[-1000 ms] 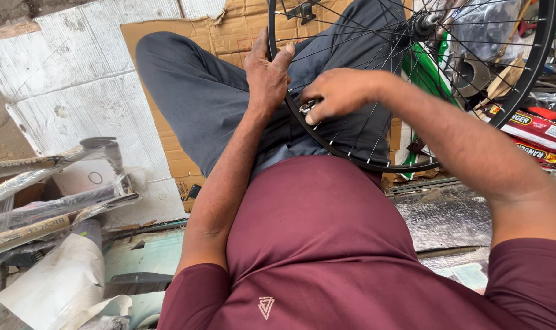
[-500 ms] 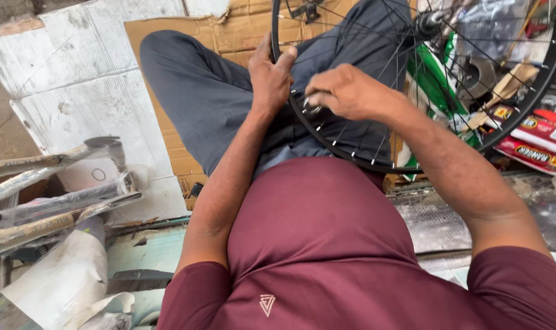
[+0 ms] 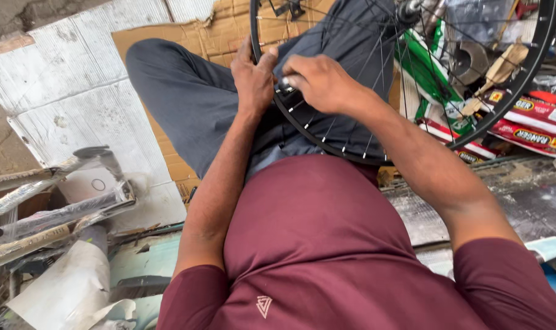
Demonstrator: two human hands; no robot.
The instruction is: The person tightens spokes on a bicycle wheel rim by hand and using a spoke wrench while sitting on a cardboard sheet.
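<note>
A black bicycle wheel rim (image 3: 504, 101) with thin silver spokes stands upright on my lap, over my grey trousers (image 3: 186, 104). My left hand (image 3: 253, 76) grips the rim's left side, thumb and fingers wrapped around it. Just to its right, my right hand (image 3: 318, 82) is closed on a small silver tool or spoke nipple at the rim; the piece is mostly hidden by my fingers. The hub (image 3: 409, 11) shows at the top edge.
Flattened brown cardboard (image 3: 211, 33) and white corrugated sheets (image 3: 58, 91) lie under my legs. A plastic-wrapped bicycle frame (image 3: 51, 201) lies at the left. Red and green boxes (image 3: 522, 122) and packed parts sit behind the wheel at the right.
Both hands have shifted slightly left and up along the rim. The wheel has turned a little and sits closer to my left knee.
</note>
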